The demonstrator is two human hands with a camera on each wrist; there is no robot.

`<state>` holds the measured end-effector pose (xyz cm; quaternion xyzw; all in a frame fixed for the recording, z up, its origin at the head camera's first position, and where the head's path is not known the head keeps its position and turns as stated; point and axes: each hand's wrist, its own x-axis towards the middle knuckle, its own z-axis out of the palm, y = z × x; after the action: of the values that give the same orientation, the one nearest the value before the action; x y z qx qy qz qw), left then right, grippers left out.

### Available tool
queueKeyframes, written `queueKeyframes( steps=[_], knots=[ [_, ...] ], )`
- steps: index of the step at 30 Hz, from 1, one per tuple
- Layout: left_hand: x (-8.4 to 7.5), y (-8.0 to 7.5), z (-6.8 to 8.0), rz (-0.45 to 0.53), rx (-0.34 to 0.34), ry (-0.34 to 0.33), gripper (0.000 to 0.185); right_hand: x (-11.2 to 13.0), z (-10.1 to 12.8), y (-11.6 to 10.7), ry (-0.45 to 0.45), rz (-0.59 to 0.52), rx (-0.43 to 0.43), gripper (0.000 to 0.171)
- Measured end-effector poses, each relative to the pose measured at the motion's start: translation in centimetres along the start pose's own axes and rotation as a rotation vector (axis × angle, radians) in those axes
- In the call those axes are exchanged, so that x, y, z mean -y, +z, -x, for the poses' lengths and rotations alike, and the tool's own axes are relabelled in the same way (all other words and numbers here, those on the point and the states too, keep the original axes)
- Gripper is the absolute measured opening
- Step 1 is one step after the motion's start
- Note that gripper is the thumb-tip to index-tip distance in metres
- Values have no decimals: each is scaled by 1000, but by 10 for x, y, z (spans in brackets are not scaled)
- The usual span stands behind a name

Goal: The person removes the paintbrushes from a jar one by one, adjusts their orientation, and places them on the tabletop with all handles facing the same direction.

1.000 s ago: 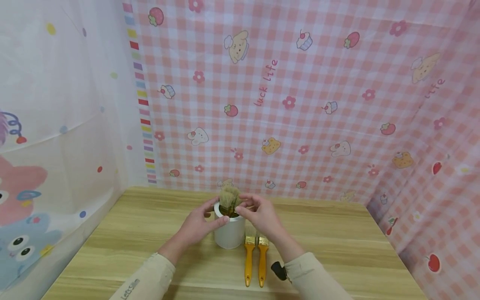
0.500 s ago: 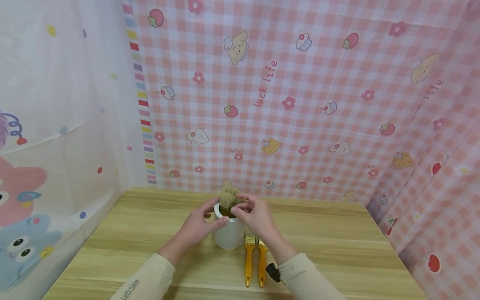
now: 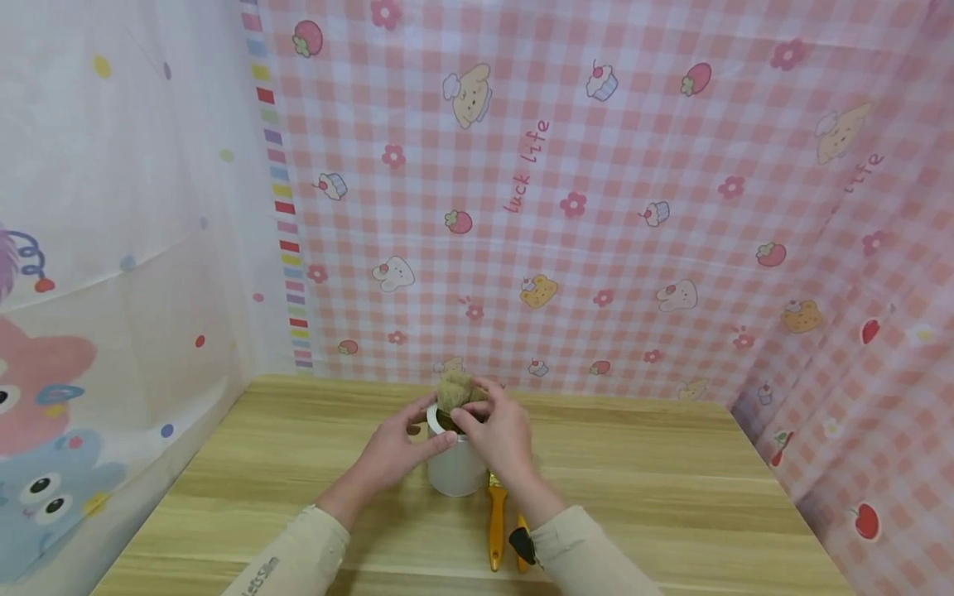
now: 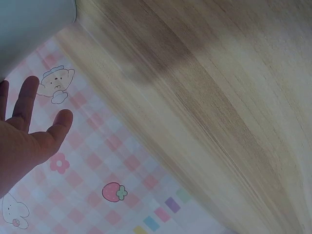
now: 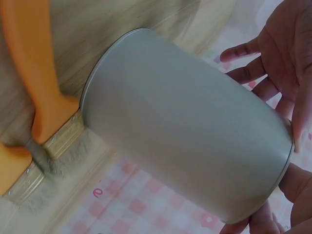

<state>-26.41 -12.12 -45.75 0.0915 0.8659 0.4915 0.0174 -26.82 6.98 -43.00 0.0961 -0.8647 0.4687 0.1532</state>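
A pale grey cylindrical can (image 3: 453, 470) stands on the table, holding several paintbrushes with their beige bristles (image 3: 453, 389) upward; their handles are hidden inside. My left hand (image 3: 397, 447) holds the can by its rim, thumb in front and fingers spread round the left side. Over the can's right side, my right hand (image 3: 503, 430) pinches the bristles between thumb and fingers. In the right wrist view both hands meet the rim of the can (image 5: 180, 126). The left wrist view shows fingers of the left hand (image 4: 29, 134) spread beside the can.
Right of the can lie two more paintbrushes, one with its orange handle (image 3: 497, 530) in full view, the other partly behind the right wrist. The wooden table (image 3: 641, 480) ends at a pink checked cloth (image 3: 537, 248) at the back.
My right hand has moved left and slightly inward over the can, drawing the bristles closer together. The left hand keeps its place at the rim.
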Motion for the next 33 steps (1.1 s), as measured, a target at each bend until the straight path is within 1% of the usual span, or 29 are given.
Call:
queueKeyframes(
  steps=[4, 6, 11, 15, 18, 23, 26, 29, 33],
  knots=[
    [0, 0, 0, 7, 5, -5, 89, 4, 0, 5, -3, 52, -67, 59],
    [0, 0, 0, 8, 6, -6, 89, 6, -1, 9, -3, 87, -87, 62],
    [1, 0, 0, 9, 8, 2, 88, 8, -3, 15, 23, 160, -91, 72],
    [0, -1, 0, 5, 7, -2, 89, 8, -5, 16, 33, 154, -83, 75],
    [-1, -1, 1, 4, 8, -6, 90, 7, -4, 15, 42, 96, -78, 76],
    [-1, -1, 1, 8, 11, 4, 87, 6, -4, 12, 83, -73, -77, 76],
    [-1, 0, 0, 11, 6, 2, 84, 6, -4, 9, 96, -164, -100, 73],
    [-1, 0, 0, 9, -5, 3, 82, 7, -5, 5, 85, -246, -136, 68],
    [-2, 0, 0, 10, -9, -2, 81, 8, -6, -2, 71, -319, -169, 62]
  ],
)
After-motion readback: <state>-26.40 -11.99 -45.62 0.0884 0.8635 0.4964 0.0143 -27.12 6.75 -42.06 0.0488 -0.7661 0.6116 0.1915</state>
